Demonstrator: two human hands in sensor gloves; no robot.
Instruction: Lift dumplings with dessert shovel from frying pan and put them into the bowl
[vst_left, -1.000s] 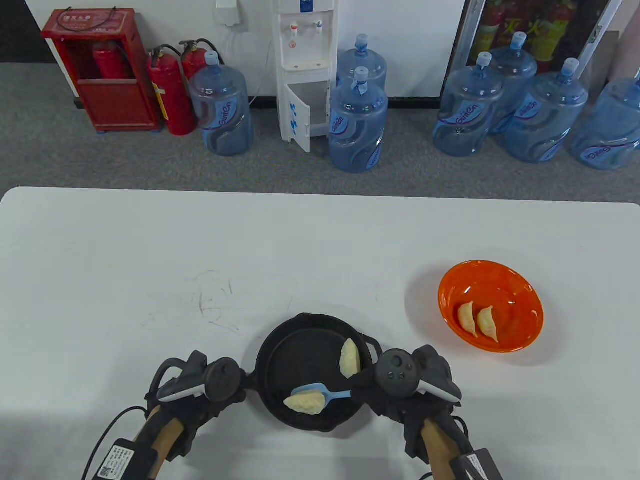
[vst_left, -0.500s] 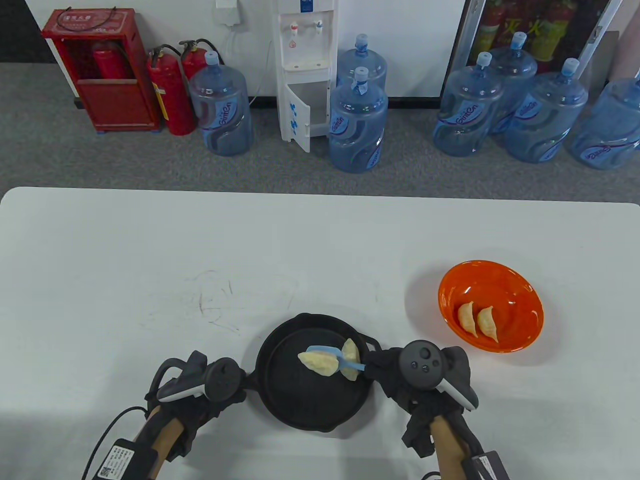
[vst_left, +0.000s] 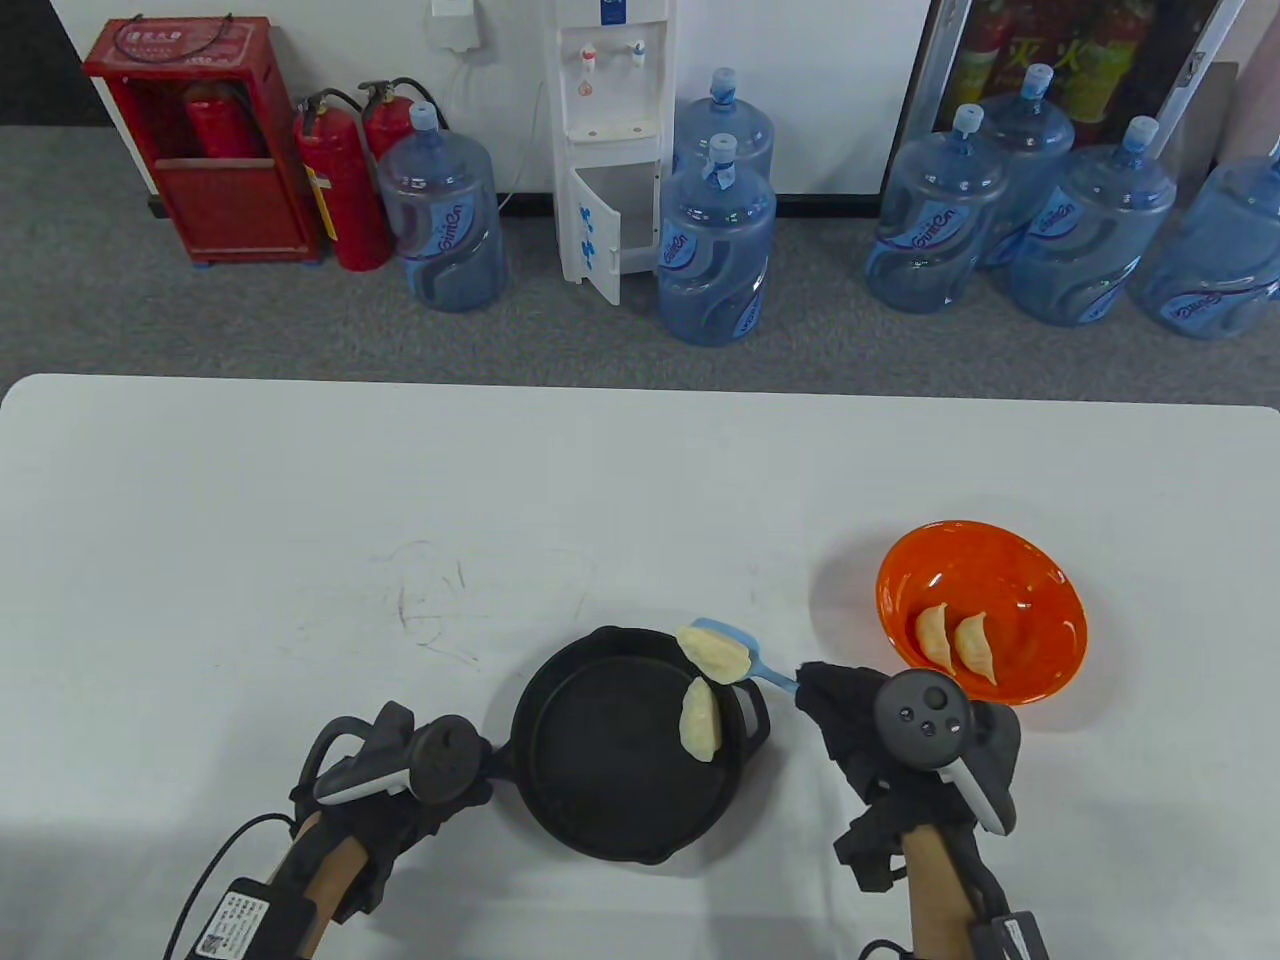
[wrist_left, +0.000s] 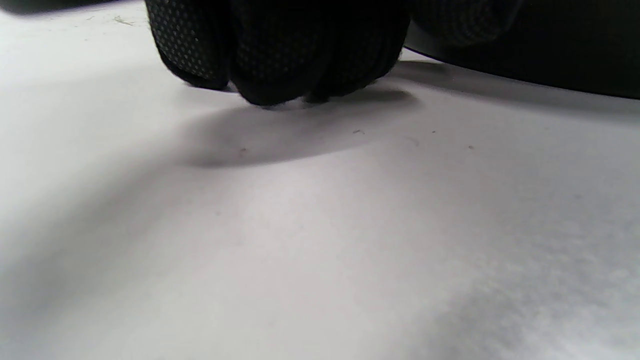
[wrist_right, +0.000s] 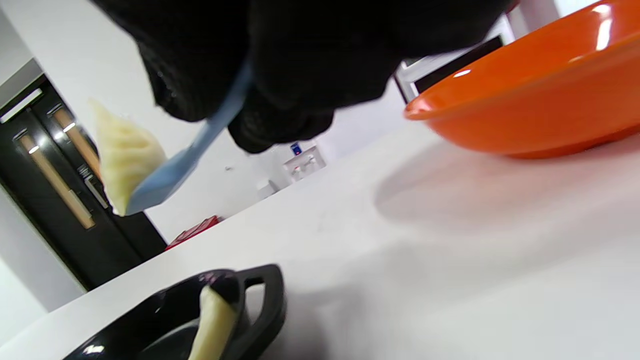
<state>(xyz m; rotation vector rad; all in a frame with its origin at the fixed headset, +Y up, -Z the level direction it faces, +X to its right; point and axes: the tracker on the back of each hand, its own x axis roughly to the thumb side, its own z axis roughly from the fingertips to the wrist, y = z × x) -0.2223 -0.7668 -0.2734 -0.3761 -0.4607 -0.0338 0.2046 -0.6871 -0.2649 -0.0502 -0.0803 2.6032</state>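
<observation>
A black frying pan (vst_left: 610, 790) sits near the table's front edge with one pale dumpling (vst_left: 700, 718) leaning against its right wall (wrist_right: 212, 320). My right hand (vst_left: 850, 715) grips the handle of a light blue dessert shovel (vst_left: 765, 672), whose blade carries another dumpling (vst_left: 714, 652) in the air above the pan's far right rim (wrist_right: 125, 155). The orange bowl (vst_left: 1040, 590) stands to the right with two dumplings (vst_left: 955, 640) inside. My left hand (vst_left: 400, 775) lies at the pan's left side, its fingers (wrist_left: 280, 55) curled down on the table; what they hold is hidden.
The white table (vst_left: 300, 560) has faint pen marks left of the pan. Beyond its far edge stand water bottles (vst_left: 715, 240), a dispenser (vst_left: 610, 140) and red fire extinguishers (vst_left: 340, 190) on the floor.
My right hand lifted the shovel with a dumpling from the pan's front, across the pan, up and right to above its far right rim, toward the bowl. The left hand stayed still.
</observation>
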